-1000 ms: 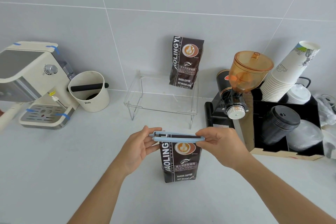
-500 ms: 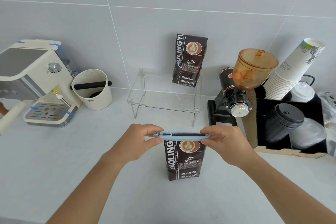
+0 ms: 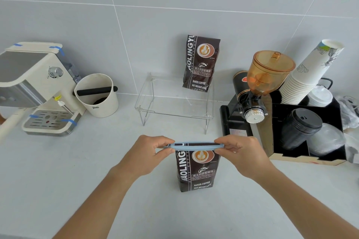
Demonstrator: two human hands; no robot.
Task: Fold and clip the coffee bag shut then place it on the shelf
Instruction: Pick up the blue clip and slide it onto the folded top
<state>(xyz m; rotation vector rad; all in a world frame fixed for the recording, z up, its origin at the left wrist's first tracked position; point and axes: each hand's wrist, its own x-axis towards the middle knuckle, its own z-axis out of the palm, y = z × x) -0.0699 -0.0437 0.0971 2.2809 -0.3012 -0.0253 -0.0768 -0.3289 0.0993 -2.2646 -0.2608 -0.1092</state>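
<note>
A dark brown coffee bag (image 3: 197, 170) stands upright on the white counter in front of me. A long light-blue clip (image 3: 194, 146) lies across its folded top. My left hand (image 3: 149, 153) pinches the clip's left end. My right hand (image 3: 240, 152) pinches its right end. Behind the bag stands a clear acrylic shelf (image 3: 174, 110). A second, identical coffee bag (image 3: 201, 63) stands on the shelf's back right, leaning on the tiled wall.
A cream espresso machine (image 3: 37, 87) and a cream knock box (image 3: 97, 95) sit at the left. At the right are a black grinder with an amber hopper (image 3: 258, 87), stacked paper cups (image 3: 308, 75) and a box of black lids (image 3: 301, 128).
The clip's two arms, apart a second ago, now lie closed flat on the bag's top. Both hands stay on its ends.
</note>
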